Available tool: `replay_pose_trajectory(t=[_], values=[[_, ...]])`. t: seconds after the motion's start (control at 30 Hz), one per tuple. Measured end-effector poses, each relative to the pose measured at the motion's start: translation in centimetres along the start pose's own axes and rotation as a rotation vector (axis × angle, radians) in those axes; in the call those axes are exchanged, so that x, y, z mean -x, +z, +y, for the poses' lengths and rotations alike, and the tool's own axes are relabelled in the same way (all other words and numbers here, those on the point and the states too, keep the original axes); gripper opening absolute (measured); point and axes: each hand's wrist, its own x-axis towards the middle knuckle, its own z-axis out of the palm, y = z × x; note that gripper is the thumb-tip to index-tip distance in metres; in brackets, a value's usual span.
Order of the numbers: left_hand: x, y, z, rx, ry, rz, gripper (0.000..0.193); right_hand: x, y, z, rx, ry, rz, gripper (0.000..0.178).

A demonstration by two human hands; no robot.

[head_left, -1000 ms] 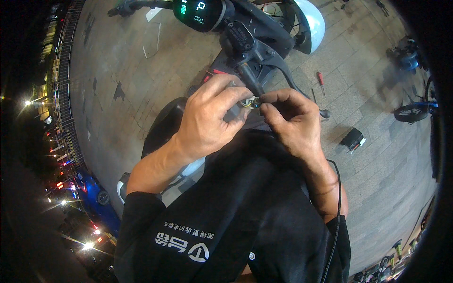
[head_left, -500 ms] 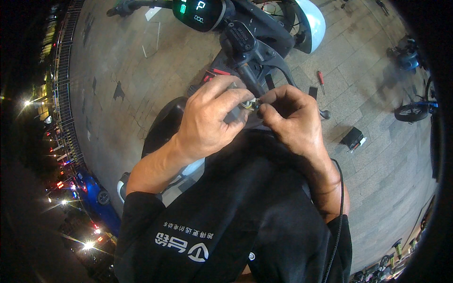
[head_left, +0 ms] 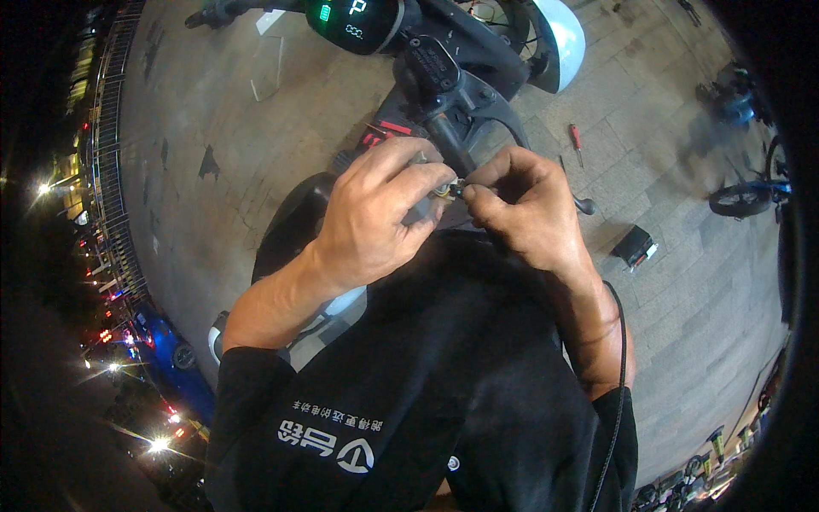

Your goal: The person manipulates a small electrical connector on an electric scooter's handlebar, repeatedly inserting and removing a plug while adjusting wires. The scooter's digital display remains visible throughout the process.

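Note:
My left hand (head_left: 380, 209) is closed in a pinch on a small wired part (head_left: 444, 189), pale with a yellowish strand, mostly hidden by the fingers. Facing it, my right hand (head_left: 529, 209) pinches at the part's right end, where a tiny dark piece (head_left: 459, 189) shows between the fingertips. Exactly what the right fingers grip is too small to make out. Just beyond both hands is the handlebar of an electric scooter, with a black brake fluid reservoir (head_left: 431, 64), a brake lever (head_left: 508, 124) and a lit display (head_left: 354, 21).
Red-handled tools (head_left: 388, 130) lie beyond my left hand. On the paving to the right are a red screwdriver (head_left: 577, 141) and a black box-like part (head_left: 635, 247). A pale blue scooter panel (head_left: 559, 47) juts out ahead. A black cord (head_left: 621, 358) runs beside my right arm.
Both hands keep their pinch on the small part, and the right fingertips have shifted slightly left. The whole view has moved a little.

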Motion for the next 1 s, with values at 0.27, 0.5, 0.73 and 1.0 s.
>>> replay_pose_trajectory(t=[0.27, 0.5, 0.73, 1.0], values=[[0.3, 0.4, -0.4, 0.017, 0.025, 0.003, 0.035, 0.1, 0.2, -0.6, -0.142, 0.042, -0.025, 0.013], [0.6, 0.7, -0.6, 0.029, 0.022, 0.050, 0.036, 0.1, 0.5, -1.0, 0.039, 0.050, -0.038, 0.018], [1.0, 0.4, -0.6, 0.054, 0.031, 0.095, 0.036, 0.5, 1.4, -1.4, 0.049, 0.016, -0.008, 0.018], [1.3, 0.3, -1.1, 0.125, 0.033, 0.103, 0.047, 0.5, 1.7, -1.1, -0.006, 0.035, 0.018, 0.013]])
